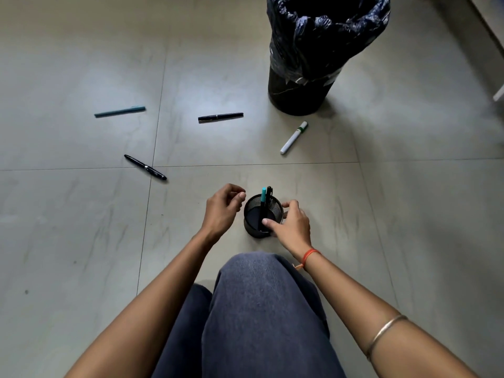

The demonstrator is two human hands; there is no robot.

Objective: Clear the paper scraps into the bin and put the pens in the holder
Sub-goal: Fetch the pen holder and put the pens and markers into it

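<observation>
A black mesh pen holder (276,208) stands on the floor in front of my knee, with a teal pen (263,195) and a black pen (269,192) upright in it. My right hand (291,227) grips the holder's right side, thumb over the near rim. Just left of the holder, my left hand (225,210) hovers with its fingers curled and nothing in it. On the floor lie a black pen (145,167), a teal pen (120,111), another black pen (220,117) and a white marker with a green band (294,137). No paper scraps show.
A black bin (321,53) lined with a dark plastic bag stands at the far right, near the white marker. My knee in blue trousers (261,309) fills the lower middle. A white furniture edge (497,95) shows at the right border. Grey tiles cover the floor.
</observation>
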